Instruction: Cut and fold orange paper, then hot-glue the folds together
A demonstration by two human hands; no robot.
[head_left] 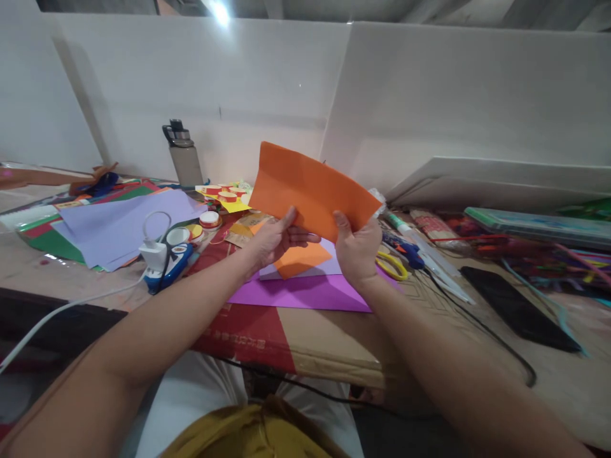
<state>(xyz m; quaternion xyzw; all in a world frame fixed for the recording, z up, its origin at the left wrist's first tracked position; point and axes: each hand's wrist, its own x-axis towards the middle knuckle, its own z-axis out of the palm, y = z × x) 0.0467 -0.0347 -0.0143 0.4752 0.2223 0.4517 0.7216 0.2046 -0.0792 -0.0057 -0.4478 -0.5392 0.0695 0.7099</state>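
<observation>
The orange sheet (310, 184), raised above the middle of the table (31, 264), is held at its lower edge by the fingers of the left hand (273, 242) and at its lower right corner by those of the right hand (358, 251), thumbs on the near face. Judged light, flexible and easily creased, it would best be taken lightly by opposite edges. Below, a purple sheet (305, 296) lies on cardboard (334, 334); yellow-handled scissors (395, 271) lie right, a bottle (186, 164) stands far left, and white boards (267, 76) line the far side.
</observation>
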